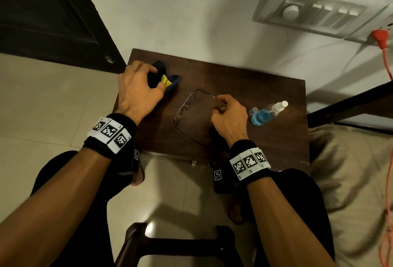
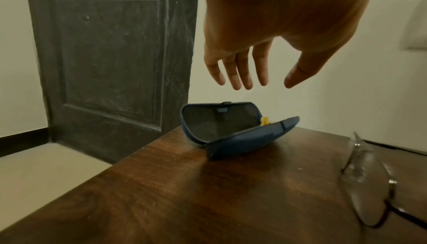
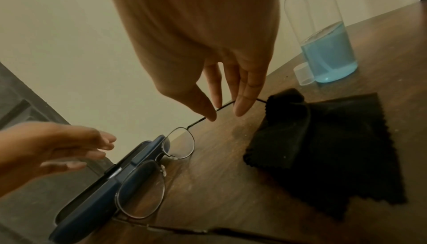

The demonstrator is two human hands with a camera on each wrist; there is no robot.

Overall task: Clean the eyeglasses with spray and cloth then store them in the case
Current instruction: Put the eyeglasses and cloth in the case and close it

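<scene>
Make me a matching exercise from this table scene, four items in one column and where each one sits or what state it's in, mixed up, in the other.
1. case
2. eyeglasses
3. spray bottle
4. cloth

a. upright, part full of blue liquid
b. open, under the left hand
c. black, crumpled on the table
d. temple arm pinched by the right hand

Pairs: 1-b, 2-d, 3-a, 4-c

- A room in a home, by the look of it.
- Dark panelled door at far left, pale tiled floor.
- Small wooden table against a plain wall.
- Wall switch panel far right, orange plug beside it.
</scene>
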